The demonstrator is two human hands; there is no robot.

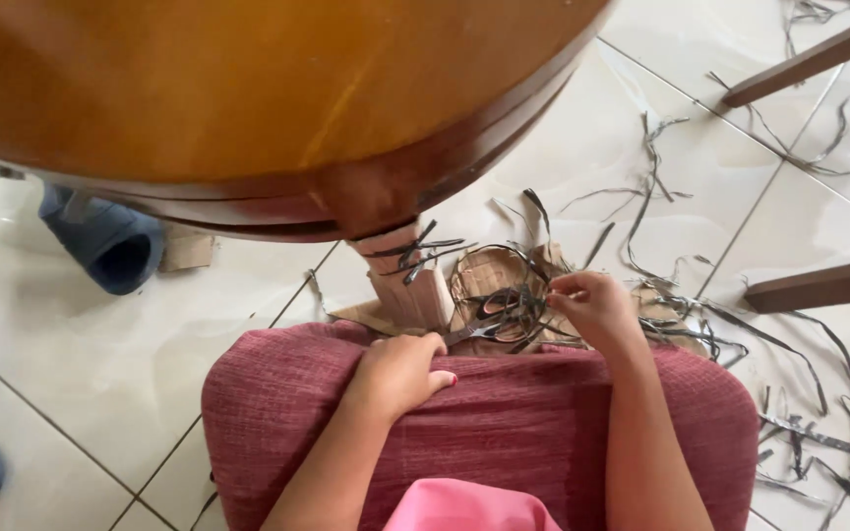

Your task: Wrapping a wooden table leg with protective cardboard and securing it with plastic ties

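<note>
right hand (594,307): we pinch a dark strip (533,295), which runs left.
left hand (400,372): flat on lap, holding nothing; scissors (489,320) just right.

Table edge (425,187) overhangs above; table leg (410,285) blocks left; strip tangle (514,295) crowds front

Maroon ribbed cushion (504,423), dark grey strips (661,197), glossy brown table (248,88).

White tile floor (100,344) w/ dark strips (809,433), cardboard (484,270), slipper (110,246).
</note>
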